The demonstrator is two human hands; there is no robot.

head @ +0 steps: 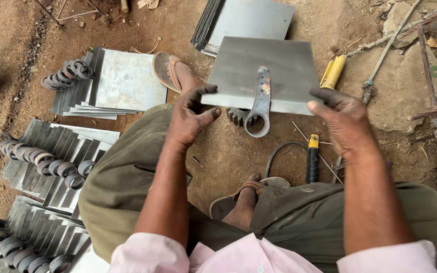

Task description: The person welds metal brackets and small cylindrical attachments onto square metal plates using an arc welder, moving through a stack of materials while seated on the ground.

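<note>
Far left, on bare dirt floor (6, 60): fanned stacks of grey metal plates (41, 167) with rows of steel rings (51, 164) lying across them; further up, another plate stack (122, 83) carrying a short row of rings (69, 71).

Left of centre: left hand (190, 119), grip closed on the near left corner of a square grey metal sheet (261, 60), thumb on top, fingers curled beneath. Beside it, a sandalled foot (175, 73) on the ground.

Centre: sheet held level above the ground, between both hands, in front of olive-trousered knees. On its top, a worn ring spanner (261, 103), ring end hanging past the near edge. Under the sheet's near edge, a toothed gear (237, 116), partly hidden. Behind, a further pile of sheets (244, 20).

Right of centre: right hand (342, 121), grip closed on the near right corner, thumb on top. Below, a yellow-and-black handled tool (312, 156) and a black cable (279, 151). Further right, a yellow handle (334, 71), rods and scrap (431, 65).
</note>
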